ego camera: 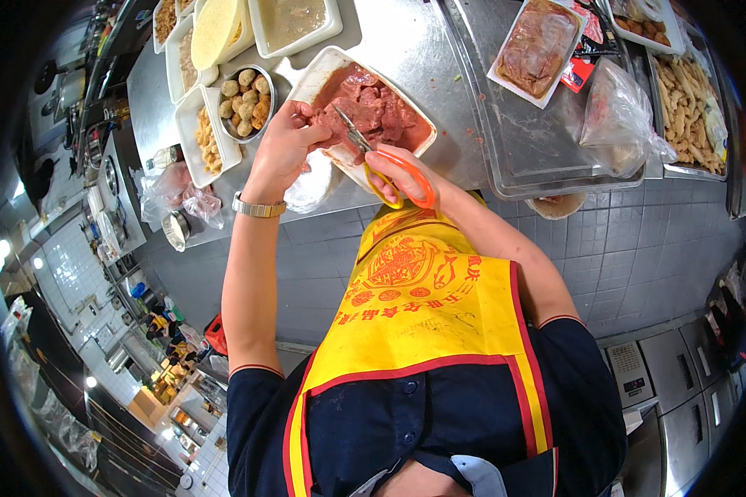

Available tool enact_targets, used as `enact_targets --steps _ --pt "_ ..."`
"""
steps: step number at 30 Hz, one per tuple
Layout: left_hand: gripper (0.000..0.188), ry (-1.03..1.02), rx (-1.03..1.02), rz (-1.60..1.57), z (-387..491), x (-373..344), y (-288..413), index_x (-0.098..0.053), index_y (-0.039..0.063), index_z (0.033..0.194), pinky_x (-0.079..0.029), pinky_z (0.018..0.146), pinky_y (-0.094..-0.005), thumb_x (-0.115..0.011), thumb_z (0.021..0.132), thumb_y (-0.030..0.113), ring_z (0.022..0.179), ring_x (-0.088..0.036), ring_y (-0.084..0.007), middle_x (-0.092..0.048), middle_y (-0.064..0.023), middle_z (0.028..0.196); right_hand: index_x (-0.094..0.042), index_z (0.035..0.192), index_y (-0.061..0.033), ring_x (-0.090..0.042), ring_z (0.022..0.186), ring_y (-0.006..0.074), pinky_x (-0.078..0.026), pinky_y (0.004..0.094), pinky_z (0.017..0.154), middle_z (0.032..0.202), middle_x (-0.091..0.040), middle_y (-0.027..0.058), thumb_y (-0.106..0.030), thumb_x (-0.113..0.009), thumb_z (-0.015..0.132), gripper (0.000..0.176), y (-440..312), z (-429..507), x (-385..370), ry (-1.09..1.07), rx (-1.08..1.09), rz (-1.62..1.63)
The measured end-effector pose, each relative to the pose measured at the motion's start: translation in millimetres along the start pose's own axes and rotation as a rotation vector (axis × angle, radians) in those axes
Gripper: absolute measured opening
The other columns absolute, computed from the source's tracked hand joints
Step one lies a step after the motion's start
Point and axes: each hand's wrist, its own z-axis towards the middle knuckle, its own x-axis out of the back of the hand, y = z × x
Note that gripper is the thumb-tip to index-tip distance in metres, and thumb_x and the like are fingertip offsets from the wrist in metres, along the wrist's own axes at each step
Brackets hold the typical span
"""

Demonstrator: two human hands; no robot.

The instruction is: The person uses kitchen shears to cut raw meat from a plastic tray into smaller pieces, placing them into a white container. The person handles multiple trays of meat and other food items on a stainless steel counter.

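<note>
A white plastic tub of raw red meat slices in reddish liquid stands before me at the counter's edge. My left hand pinches a piece of meat over the tub's left side. My right hand grips scissors with orange and yellow handles. Their metal blades point up and left, lying against the meat beside my left fingers; whether they cut through it I cannot tell. Below my left hand, a white plastic bag lies at the tub's near corner.
On the left are a steel bowl of fried balls and a white tub of yellowish pieces. A tub of cloudy liquid stands behind. On the right sit a large metal tray, packaged meat, a clear plastic bag and fried strips.
</note>
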Motion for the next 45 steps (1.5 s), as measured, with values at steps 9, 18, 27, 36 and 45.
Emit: enact_targets --steps 9,18,27,36,45 --pt "0.017 0.054 -0.045 -0.398 -5 -7 -5 -0.054 0.005 0.101 -0.047 0.055 -0.0238 -0.067 0.091 0.008 0.076 -0.067 -0.0128 -0.064 -0.0041 0.085 -0.049 0.081 -0.0099 -0.040 0.048 0.0035 -0.031 0.0214 0.041 0.063 -0.044 -0.0042 -0.039 -0.061 0.099 0.036 -13 -4 -6 0.166 0.044 -0.140" --pt "0.020 -0.062 0.064 -0.806 14 -23 -34 -0.062 0.000 0.109 -0.041 0.058 -0.0219 -0.061 0.098 0.017 0.073 -0.052 -0.0083 -0.063 -0.0041 0.092 -0.062 0.098 -0.0056 -0.045 0.060 0.0054 -0.036 0.0232 0.053 0.072 -0.054 -0.0017 -0.036 -0.066 0.096 0.031 -7 -5 -9 0.346 0.247 -0.409" --pt "0.012 0.174 -0.291 -0.291 19 -41 -20 -0.065 -0.002 0.095 -0.040 0.055 -0.0224 -0.062 0.094 0.010 0.062 -0.050 -0.0069 -0.062 -0.0010 0.079 -0.052 0.083 -0.0096 -0.046 0.056 0.0095 -0.039 0.0244 0.054 0.069 -0.049 0.0003 -0.051 -0.050 0.101 0.045 0 -10 -6 0.208 0.225 -0.256" --pt "0.011 0.120 -0.173 -0.225 -10 -49 3 -0.064 -0.004 0.095 -0.037 0.051 -0.0227 -0.061 0.094 0.006 0.059 -0.047 -0.0067 -0.059 -0.0005 0.075 -0.049 0.085 -0.0096 -0.045 0.049 0.0091 -0.036 0.0235 0.046 0.062 -0.047 0.0002 -0.053 -0.046 0.102 0.046 -16 -11 -5 0.046 0.109 0.086" --pt "0.009 0.012 -0.148 -0.357 -10 -39 2 -0.063 -0.002 0.094 -0.035 0.050 -0.0220 -0.061 0.095 0.006 0.058 -0.045 -0.0061 -0.060 -0.0010 0.077 -0.048 0.087 -0.0099 -0.041 0.047 0.0061 -0.033 0.0218 0.042 0.062 -0.046 -0.0013 -0.051 -0.051 0.101 0.043 -29 -21 -4 0.088 0.026 0.055"
